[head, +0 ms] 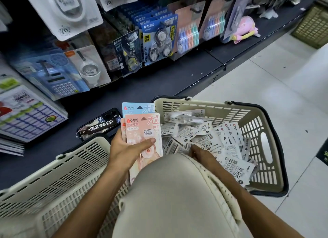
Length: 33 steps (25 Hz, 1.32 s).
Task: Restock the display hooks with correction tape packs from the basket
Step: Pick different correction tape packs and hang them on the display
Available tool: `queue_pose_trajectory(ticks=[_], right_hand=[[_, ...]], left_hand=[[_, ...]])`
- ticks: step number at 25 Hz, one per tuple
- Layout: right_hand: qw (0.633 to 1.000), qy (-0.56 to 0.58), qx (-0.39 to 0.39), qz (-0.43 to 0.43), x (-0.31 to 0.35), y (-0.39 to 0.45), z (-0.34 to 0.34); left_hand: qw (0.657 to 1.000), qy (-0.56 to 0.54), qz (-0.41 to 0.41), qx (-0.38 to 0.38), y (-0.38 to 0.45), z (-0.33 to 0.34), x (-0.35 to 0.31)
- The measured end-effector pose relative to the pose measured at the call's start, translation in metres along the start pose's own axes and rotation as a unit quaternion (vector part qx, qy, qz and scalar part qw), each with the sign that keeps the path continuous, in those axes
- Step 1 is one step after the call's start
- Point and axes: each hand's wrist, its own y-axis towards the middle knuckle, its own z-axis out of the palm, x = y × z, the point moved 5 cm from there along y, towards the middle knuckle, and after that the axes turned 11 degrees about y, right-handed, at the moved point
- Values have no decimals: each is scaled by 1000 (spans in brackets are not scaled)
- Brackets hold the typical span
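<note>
Pinching a small fan of packs (143,129), my left hand (127,149) kept them face up, ready for the hooks. My right hand (202,155) reached into the basket (266,142) among loose packs; its grip I could not tell.

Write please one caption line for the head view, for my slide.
Left hand holds pink and blue correction tape packs while right hand reaches into the beige basket.

Bare forearms; cream trousers (177,198) with stitched seam
</note>
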Motion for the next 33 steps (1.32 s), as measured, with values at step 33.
queue_pose_trajectory(ticks=[33], right_hand=[[843, 531, -35, 85, 128, -5, -58]], left_hand=[[982, 150, 116, 13, -9, 13, -34]])
